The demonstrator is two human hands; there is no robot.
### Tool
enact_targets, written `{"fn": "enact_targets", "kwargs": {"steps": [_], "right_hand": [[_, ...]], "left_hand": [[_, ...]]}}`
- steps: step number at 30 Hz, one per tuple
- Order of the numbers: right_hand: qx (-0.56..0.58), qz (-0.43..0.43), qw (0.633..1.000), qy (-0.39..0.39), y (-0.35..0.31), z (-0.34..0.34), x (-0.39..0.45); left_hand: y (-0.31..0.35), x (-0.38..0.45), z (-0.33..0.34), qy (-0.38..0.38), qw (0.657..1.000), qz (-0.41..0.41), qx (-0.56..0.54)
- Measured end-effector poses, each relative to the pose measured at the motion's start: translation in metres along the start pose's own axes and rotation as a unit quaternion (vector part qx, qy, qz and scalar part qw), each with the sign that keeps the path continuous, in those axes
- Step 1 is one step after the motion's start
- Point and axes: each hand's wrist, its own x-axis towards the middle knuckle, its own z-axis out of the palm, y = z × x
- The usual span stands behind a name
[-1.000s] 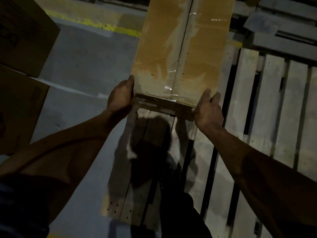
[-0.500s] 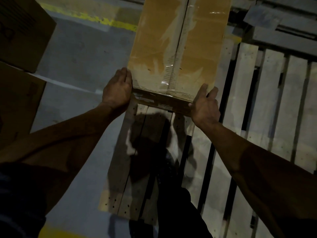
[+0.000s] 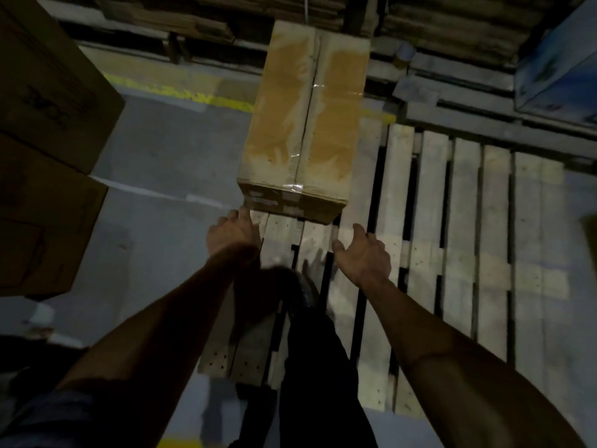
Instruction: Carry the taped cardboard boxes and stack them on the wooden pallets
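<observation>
A long brown cardboard box (image 3: 307, 124) with clear tape along its top seam lies on the far left part of the pale wooden pallet (image 3: 462, 227). My left hand (image 3: 231, 232) is just below the box's near left corner, fingertips at or almost at that corner, holding nothing. My right hand (image 3: 363, 253) hovers with relaxed, spread fingers over the pallet slats, below the box's near right corner and apart from it.
Two large brown cartons (image 3: 48, 124) are stacked at the left. A blue box (image 3: 559, 72) sits at the far right on darker pallets (image 3: 468, 101). A yellow floor line (image 3: 193, 95) crosses the grey concrete. My dark trouser leg and shoe (image 3: 307, 295) stand on the pallet's near edge.
Both hands have let go of the box's near end and drawn back towards me. The box now rests on the pallet, farther from me than before.
</observation>
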Motion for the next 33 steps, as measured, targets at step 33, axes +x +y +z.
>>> {"fn": "enact_targets", "kwargs": {"steps": [33], "right_hand": [[0.271, 0.242, 0.912, 0.188, 0.44, -0.011, -0.539]], "left_hand": [[0.248, -0.552, 0.074, 0.007, 0.899, 0.425, 0.106]]}}
